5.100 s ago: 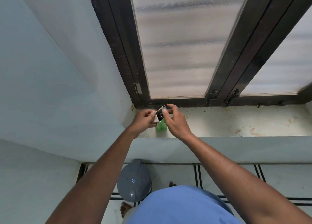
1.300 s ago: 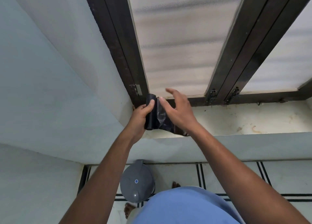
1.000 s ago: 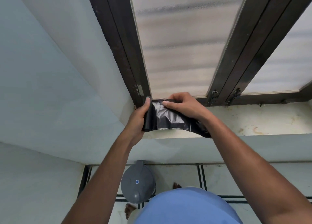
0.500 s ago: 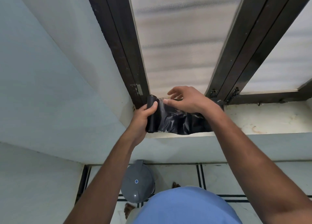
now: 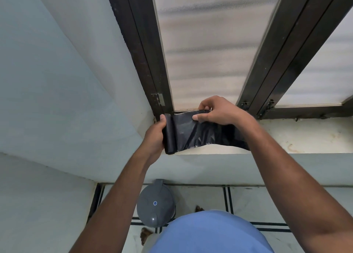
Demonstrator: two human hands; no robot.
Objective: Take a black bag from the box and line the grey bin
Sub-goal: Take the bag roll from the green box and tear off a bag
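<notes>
A roll of black bags (image 5: 169,134) is held upright over the window sill, with my left hand (image 5: 153,136) wrapped around it. A black bag (image 5: 200,132) is unrolled from it to the right, and my right hand (image 5: 217,110) pinches its upper edge between thumb and fingers. The bag's far end runs behind my right forearm. The grey bin (image 5: 155,205) stands on the floor below the sill with its lid down. The box is hidden.
The pale stained window sill (image 5: 298,136) runs to the right under dark window frames (image 5: 145,62). A light blue wall closes the left side. Tiled floor (image 5: 246,201) with dark lines lies beside the bin, and my bare toes show near it.
The box and green roll were set aside for a black roll. In the last second my right hand has drawn the bag further out to the right and now pinches its top edge.
</notes>
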